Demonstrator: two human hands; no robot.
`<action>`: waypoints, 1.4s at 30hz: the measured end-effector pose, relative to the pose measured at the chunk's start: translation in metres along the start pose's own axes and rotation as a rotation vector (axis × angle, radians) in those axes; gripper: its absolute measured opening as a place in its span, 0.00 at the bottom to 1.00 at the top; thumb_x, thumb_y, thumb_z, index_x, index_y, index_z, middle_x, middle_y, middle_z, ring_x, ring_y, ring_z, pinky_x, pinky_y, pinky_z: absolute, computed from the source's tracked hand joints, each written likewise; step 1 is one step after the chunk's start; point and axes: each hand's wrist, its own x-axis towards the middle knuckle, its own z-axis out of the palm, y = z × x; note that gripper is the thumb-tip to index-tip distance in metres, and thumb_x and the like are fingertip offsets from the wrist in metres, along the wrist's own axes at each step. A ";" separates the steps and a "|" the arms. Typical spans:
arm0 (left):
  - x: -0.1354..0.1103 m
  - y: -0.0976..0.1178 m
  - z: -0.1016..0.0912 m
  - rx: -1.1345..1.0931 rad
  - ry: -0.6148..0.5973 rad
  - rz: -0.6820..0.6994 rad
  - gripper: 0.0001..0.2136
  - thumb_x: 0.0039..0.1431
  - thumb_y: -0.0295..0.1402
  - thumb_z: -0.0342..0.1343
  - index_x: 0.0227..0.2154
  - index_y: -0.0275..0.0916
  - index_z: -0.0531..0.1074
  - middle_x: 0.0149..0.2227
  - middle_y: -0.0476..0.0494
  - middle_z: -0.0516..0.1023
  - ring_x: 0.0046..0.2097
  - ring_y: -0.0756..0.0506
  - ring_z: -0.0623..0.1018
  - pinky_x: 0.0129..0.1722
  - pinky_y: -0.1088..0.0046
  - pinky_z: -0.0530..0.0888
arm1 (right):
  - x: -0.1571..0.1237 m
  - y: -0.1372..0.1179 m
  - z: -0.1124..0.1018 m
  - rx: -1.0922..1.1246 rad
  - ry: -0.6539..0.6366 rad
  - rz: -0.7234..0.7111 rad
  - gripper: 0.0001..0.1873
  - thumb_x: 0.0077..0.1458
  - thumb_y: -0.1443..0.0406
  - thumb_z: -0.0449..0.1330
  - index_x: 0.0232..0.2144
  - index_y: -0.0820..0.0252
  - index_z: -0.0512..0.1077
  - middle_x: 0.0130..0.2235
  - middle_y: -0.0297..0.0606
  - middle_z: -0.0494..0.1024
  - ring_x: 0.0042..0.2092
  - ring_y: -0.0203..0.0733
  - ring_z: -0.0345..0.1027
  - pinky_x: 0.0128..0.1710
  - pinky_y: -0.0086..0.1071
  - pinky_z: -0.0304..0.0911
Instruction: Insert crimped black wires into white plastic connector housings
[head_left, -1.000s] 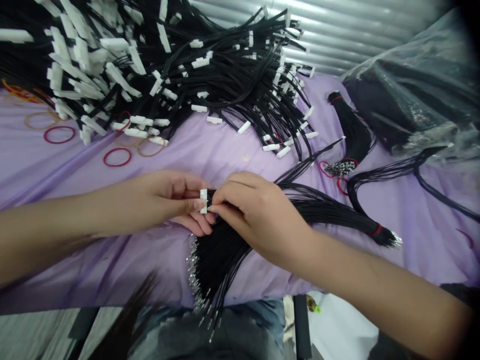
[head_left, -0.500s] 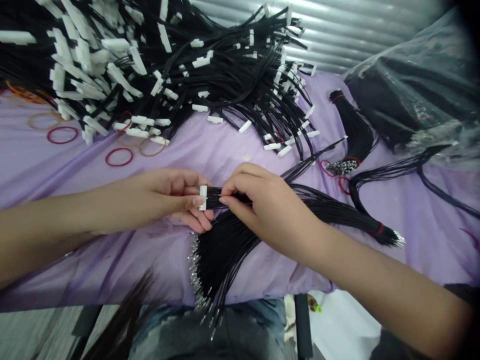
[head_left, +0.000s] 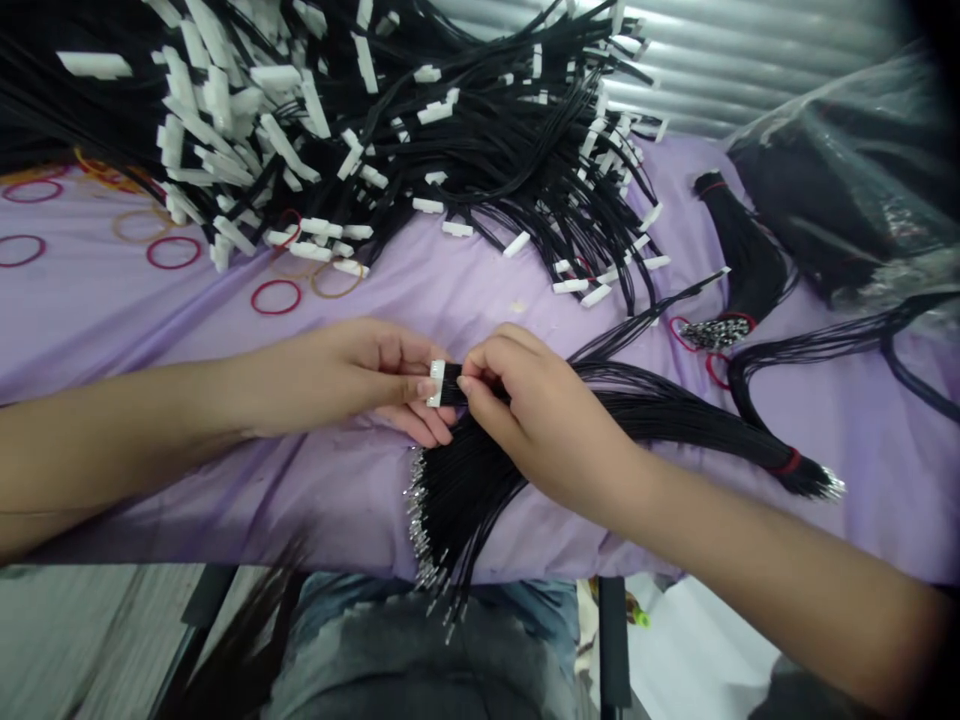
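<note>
My left hand (head_left: 397,380) pinches a small white connector (head_left: 436,383) between thumb and fingers. Black wires run out of the connector's right side toward my right hand (head_left: 517,395). The thumb and forefinger of that hand are closed on a black wire (head_left: 454,384) just beside the connector; the wire's tip is hidden. Under both hands lies a fanned bundle of black wires (head_left: 472,490) with silver crimped terminals (head_left: 420,520) along its left end. Its far end, at the right, is tied with a red rubber band (head_left: 786,461).
A large heap of black cables with white connectors (head_left: 322,230) covers the back of the purple cloth (head_left: 360,490). Loose rubber bands (head_left: 275,297) lie before it. At the right are another tied wire bundle (head_left: 739,250) and a clear plastic bag (head_left: 847,180) of dark wires.
The whole view has shifted, so things appear further right and slightly higher. My right fingertips are still close to the connector, which my left hand keeps holding.
</note>
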 end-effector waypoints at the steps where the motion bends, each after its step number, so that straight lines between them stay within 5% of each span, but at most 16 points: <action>1: 0.000 0.000 0.001 0.000 0.000 0.001 0.07 0.60 0.20 0.49 0.36 0.27 0.73 0.33 0.40 0.80 0.34 0.49 0.81 0.38 0.76 0.78 | 0.000 0.000 -0.001 -0.018 -0.006 -0.012 0.07 0.58 0.72 0.52 0.29 0.65 0.66 0.34 0.41 0.67 0.37 0.40 0.60 0.38 0.34 0.58; 6: 0.001 -0.002 0.001 -0.030 0.068 0.102 0.07 0.61 0.19 0.47 0.37 0.29 0.70 0.32 0.43 0.78 0.33 0.51 0.80 0.38 0.76 0.78 | -0.005 0.000 -0.016 -0.166 0.106 -0.220 0.08 0.60 0.70 0.52 0.33 0.66 0.71 0.36 0.44 0.69 0.39 0.43 0.62 0.41 0.38 0.60; 9: 0.004 -0.004 0.000 -0.053 0.154 0.170 0.04 0.62 0.21 0.48 0.35 0.32 0.67 0.29 0.46 0.77 0.29 0.52 0.79 0.32 0.80 0.78 | -0.008 0.003 -0.021 -0.229 -0.046 -0.289 0.08 0.59 0.69 0.54 0.32 0.65 0.73 0.36 0.43 0.70 0.40 0.43 0.62 0.42 0.39 0.60; 13: 0.008 -0.005 -0.002 -0.015 0.208 0.171 0.04 0.61 0.22 0.49 0.35 0.35 0.67 0.27 0.47 0.77 0.28 0.51 0.79 0.30 0.79 0.77 | -0.008 0.007 -0.020 -0.251 -0.184 -0.281 0.07 0.59 0.70 0.55 0.31 0.64 0.74 0.37 0.41 0.70 0.40 0.42 0.60 0.44 0.40 0.59; 28: 0.009 -0.008 -0.008 0.056 0.144 0.165 0.04 0.61 0.31 0.54 0.34 0.36 0.67 0.31 0.44 0.79 0.31 0.47 0.81 0.35 0.71 0.79 | -0.003 0.005 -0.021 -0.167 -0.304 -0.191 0.05 0.59 0.70 0.55 0.32 0.64 0.70 0.38 0.41 0.68 0.42 0.43 0.58 0.45 0.39 0.56; 42: -0.006 0.001 0.002 0.150 0.137 0.172 0.04 0.63 0.32 0.51 0.34 0.38 0.62 0.20 0.52 0.71 0.20 0.54 0.68 0.20 0.83 0.66 | -0.003 0.002 -0.033 0.272 -0.053 -0.204 0.04 0.57 0.71 0.57 0.30 0.63 0.70 0.29 0.31 0.72 0.31 0.29 0.64 0.34 0.25 0.61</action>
